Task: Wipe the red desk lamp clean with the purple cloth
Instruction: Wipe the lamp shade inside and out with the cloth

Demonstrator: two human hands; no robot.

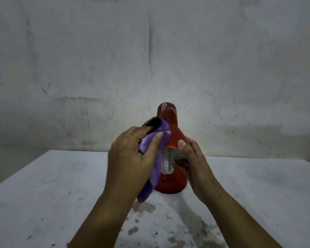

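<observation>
A red desk lamp (170, 133) stands at the centre of a pale, stained table (52, 194), its shade tipped open toward six o'clock so the white bulb (167, 162) shows. At the shade's nine o'clock the left hand (132, 156) grips a purple cloth (154, 151) and presses it against the shade, the cloth's tail hanging toward seven o'clock. At three o'clock the right hand (193, 161) holds the shade's rim, thumb on top.

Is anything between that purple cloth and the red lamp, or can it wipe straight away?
Nothing visible is in the way. The left hand already presses the purple cloth against the red lamp shade, while the right hand grips the shade's rim.
</observation>
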